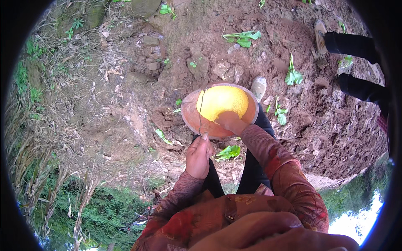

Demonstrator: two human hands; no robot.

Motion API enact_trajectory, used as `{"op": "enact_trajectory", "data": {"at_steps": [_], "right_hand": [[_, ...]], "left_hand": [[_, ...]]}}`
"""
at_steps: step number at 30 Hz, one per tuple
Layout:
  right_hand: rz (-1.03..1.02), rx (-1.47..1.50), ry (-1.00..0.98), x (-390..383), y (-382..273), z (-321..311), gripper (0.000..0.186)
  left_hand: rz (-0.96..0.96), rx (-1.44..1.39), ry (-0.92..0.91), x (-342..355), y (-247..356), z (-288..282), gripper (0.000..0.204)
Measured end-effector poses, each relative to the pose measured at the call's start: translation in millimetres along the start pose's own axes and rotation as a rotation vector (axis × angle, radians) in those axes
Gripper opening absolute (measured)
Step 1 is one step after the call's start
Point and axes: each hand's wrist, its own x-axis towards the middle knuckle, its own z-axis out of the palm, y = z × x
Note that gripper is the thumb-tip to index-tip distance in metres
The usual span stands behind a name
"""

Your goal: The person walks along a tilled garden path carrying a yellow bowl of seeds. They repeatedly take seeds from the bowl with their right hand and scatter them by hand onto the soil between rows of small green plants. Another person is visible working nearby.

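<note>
A reddish-orange basin [190, 109] is in front of me, above the ground near my legs. Yellow granules [222, 99] fill much of its far side. A thin dark cord [200, 104] runs across the basin from the far rim to the near rim. My left hand [199, 158] is closed at the near rim, pinching the cord's end between thumb and finger. My right hand [230, 121] reaches over the right rim into the basin, at the near edge of the granules. Its fingers are too indistinct there to show whether they hold any.
Leafy green seedlings [294, 77] lie on the brown soil [310, 121] ahead and to the right. One more seedling [228, 152] lies between my feet and the basin. Another person's dark-trousered legs [354, 44] stand at the far right. Dry stalks [46, 167] line the left.
</note>
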Motion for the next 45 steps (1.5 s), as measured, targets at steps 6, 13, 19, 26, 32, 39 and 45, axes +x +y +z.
{"op": "enact_trajectory", "data": {"at_steps": [6,13,19,26,32,39,45], "right_hand": [[-0.040,1.057,-0.489,-29.7,23.3,-88.1,0.031],[-0.143,1.543,-0.366,-81.0,53.6,-211.8,0.027],[-0.268,1.568,0.238,-29.8,96.4,-288.1,0.035],[-0.242,2.138,0.330,-63.2,154.0,-275.9,0.019],[-0.231,1.858,0.791,-93.8,231.1,-315.4,0.031],[-0.239,2.044,0.775,-134.7,276.9,-270.0,0.020],[0.030,2.190,0.506,-139.7,238.3,-146.0,0.019]], "left_hand": [[-0.011,-0.048,-0.025,12.2,-2.9,34.1,0.037],[-0.019,-0.010,0.060,22.6,5.5,48.3,0.036],[0.053,0.055,0.109,32.3,2.8,35.1,0.037],[0.057,0.044,0.226,37.7,9.4,15.7,0.036],[0.034,0.038,0.250,39.4,4.1,15.1,0.035],[0.004,0.091,0.197,38.5,-5.1,20.3,0.035],[0.000,0.123,0.116,37.5,-11.5,29.3,0.038]]}}
